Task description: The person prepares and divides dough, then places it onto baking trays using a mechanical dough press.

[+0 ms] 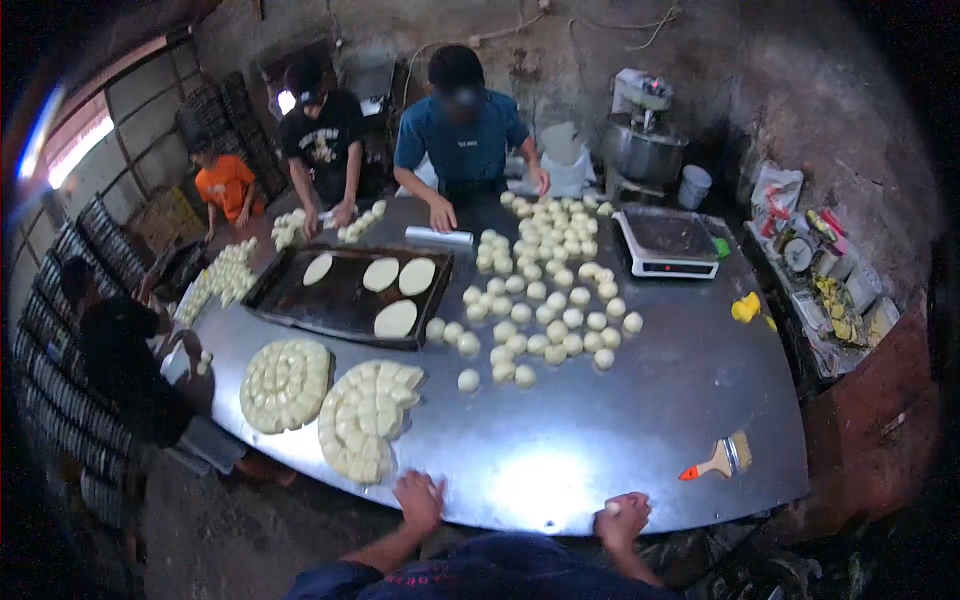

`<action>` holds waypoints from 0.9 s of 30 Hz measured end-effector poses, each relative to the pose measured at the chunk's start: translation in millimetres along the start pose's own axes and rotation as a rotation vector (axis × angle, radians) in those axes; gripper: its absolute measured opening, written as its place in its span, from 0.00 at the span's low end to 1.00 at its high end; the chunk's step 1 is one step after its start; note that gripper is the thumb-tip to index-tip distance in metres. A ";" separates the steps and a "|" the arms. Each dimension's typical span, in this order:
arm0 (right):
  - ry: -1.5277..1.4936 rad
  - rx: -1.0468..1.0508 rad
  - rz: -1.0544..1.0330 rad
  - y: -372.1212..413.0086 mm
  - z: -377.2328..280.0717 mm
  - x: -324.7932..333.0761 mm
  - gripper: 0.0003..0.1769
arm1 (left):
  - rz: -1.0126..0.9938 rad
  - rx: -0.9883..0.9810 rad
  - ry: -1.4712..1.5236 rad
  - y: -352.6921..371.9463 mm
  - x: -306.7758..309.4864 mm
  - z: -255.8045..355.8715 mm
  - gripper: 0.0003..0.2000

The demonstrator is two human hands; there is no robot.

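Note:
My left hand (420, 502) rests at the table's front edge, its fingers curled around a pale piece of dough that is mostly hidden. Farther right along the same edge, my right hand (622, 518) is closed over another small piece of dough (612, 508). Just beyond my left hand lies a partly broken coil of cut dough pieces (360, 425). A fuller round coil of dough (285, 385) sits to its left. Many dough balls (555, 315) are spread over the middle of the metal table (680, 370). A brush with an orange-tipped wooden handle (715, 462) lies to the right.
A dark baking tray (290, 295) holds several flat dough discs (395, 319). Across the table, a person in a blue shirt (460, 140) has hands near a rolling pin (438, 236). Other people work at the left. A scale (668, 243) and yellow object (745, 307) stand right.

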State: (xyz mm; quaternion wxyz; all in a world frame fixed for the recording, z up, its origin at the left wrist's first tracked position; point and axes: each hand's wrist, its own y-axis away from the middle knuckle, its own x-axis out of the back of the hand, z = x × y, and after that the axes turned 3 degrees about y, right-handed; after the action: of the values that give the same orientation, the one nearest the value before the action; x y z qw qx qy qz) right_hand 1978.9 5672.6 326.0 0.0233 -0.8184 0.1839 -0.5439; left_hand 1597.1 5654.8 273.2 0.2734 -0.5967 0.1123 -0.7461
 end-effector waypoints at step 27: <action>-0.374 0.712 0.004 -40.2 -72.8 -68.5 0.06 | -0.302 -0.368 0.465 -27.2 -23.0 104.3 0.08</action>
State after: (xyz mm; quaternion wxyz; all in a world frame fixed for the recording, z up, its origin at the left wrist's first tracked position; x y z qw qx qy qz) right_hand 1901.1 5744.2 304.8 0.3396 -0.8436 -0.0219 -0.4153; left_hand 1692.1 5706.3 294.9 0.0146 -0.4596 0.2149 -0.8616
